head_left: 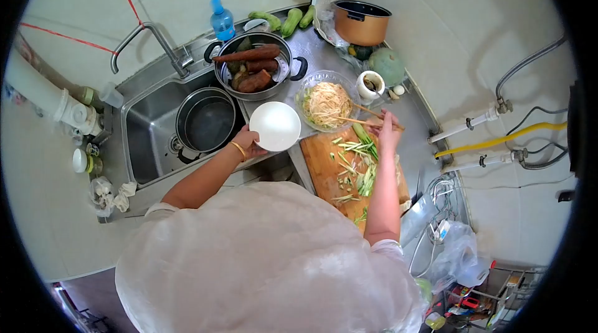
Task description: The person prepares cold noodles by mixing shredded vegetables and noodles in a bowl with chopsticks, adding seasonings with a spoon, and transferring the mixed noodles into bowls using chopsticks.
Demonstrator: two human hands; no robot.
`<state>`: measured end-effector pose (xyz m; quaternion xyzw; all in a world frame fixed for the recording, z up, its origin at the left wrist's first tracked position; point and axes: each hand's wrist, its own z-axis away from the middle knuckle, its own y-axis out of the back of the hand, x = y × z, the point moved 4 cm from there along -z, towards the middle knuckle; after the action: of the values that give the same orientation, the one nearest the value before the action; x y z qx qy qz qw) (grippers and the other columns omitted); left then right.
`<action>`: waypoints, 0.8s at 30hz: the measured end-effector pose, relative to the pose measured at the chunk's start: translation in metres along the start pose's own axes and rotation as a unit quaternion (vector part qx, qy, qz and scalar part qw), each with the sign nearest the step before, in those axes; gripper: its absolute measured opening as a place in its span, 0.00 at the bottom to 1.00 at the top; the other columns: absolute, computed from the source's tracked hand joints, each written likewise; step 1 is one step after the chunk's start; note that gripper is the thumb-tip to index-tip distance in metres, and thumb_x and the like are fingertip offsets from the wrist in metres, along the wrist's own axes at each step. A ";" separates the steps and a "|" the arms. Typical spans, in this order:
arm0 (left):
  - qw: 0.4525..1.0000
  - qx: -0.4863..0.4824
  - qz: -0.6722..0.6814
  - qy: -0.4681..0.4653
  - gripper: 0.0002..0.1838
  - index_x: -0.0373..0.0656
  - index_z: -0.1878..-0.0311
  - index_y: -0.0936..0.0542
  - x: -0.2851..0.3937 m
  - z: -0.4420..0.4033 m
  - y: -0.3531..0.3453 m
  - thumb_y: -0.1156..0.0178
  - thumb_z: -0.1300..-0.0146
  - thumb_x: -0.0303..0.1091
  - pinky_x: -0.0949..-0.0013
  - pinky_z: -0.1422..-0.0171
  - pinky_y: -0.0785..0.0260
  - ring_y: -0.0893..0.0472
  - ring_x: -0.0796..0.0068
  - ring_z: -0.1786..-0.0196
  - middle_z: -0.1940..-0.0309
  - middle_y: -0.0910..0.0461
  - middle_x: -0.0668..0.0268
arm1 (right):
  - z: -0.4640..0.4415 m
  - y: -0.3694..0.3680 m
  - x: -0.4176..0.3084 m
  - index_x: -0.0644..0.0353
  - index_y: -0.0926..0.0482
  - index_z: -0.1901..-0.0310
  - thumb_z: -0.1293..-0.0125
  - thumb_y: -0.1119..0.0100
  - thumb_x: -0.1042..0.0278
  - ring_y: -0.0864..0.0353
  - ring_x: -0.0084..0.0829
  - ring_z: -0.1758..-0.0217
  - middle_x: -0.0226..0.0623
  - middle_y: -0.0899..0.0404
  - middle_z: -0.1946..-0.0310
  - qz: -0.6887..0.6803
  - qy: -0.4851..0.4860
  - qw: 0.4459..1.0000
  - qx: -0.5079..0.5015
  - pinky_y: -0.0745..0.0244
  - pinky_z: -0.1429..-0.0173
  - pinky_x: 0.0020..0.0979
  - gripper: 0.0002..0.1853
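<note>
My left hand (246,142) grips the rim of a white bowl (275,126) from its left side, above the counter's front edge. In my right hand (387,127) is a pair of chopsticks (366,110), their tips at the noodle-like strands (326,104) in a clear glass bowl (303,88). The fingers of the right hand are closed round the sticks. Below that hand lies a wooden cutting board (321,161) with cut green vegetable strips (366,177) on it. A small white jar (370,85) with dark contents stands right of the glass bowl.
A steamer pot (229,87) holding brown roots stands behind the white bowl. Another pot (205,120) sits in the sink (142,140) under the faucet (149,28). An orange pot (361,24), green squashes (291,23) and a blue bottle (222,20) line the back. A cleaver-like blade (418,216) lies right of the board.
</note>
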<state>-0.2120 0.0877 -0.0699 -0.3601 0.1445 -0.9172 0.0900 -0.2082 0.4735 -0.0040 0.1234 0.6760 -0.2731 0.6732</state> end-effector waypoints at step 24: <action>0.998 -0.056 -0.035 -0.008 0.37 0.52 0.43 0.41 0.022 -0.012 -0.004 0.52 0.64 0.22 0.50 0.58 0.29 0.28 0.57 0.50 0.50 0.32 0.61 | -0.061 -0.038 0.125 0.60 0.32 0.73 0.37 0.53 0.50 0.25 0.30 0.83 0.38 0.27 0.81 -0.248 -0.220 0.930 0.158 0.24 0.81 0.23 0.19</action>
<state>-0.2370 0.0881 -0.0628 -0.3765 0.1824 -0.9074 0.0389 -0.2881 0.4498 -0.1214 -0.0064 0.4679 -0.5552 0.6876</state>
